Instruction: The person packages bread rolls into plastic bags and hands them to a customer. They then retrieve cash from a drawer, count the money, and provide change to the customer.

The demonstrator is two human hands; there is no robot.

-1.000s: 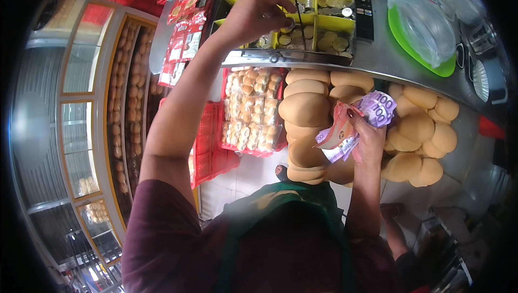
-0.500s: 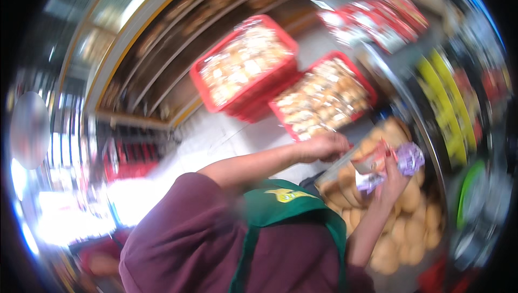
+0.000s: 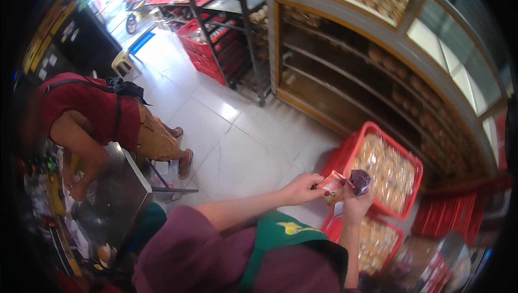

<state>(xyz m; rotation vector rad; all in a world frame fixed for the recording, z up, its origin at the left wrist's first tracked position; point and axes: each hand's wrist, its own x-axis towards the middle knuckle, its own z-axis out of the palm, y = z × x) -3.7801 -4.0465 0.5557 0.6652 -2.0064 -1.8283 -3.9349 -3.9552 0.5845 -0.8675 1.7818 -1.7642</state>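
Both of my hands are closed on paper that looks like banknotes, held up in front of a red crate of wrapped bread [image 3: 380,169]. The fingers of my left hand [image 3: 302,189] pinch the edge of an orange-red banknote [image 3: 331,181]. My right hand [image 3: 357,205] grips the other side of it, together with a crumpled dark purple banknote [image 3: 359,182] that sticks up above the fingers. A small whitish piece of paper [image 3: 338,209] shows below the notes. My right palm hides part of the bundle.
A second red crate [image 3: 396,247] of wrapped bread sits nearer. Behind stands a wood-framed bread cabinet [image 3: 345,61], with a metal rack [image 3: 243,29] left of it. At left, a person in a red shirt [image 3: 91,109] leans over a dark table [image 3: 116,190].
My view has swung left, bringing the doorway, the rack and the other person into sight. The bin of loose rolls has left view. My left hand has come to the orange-red note.
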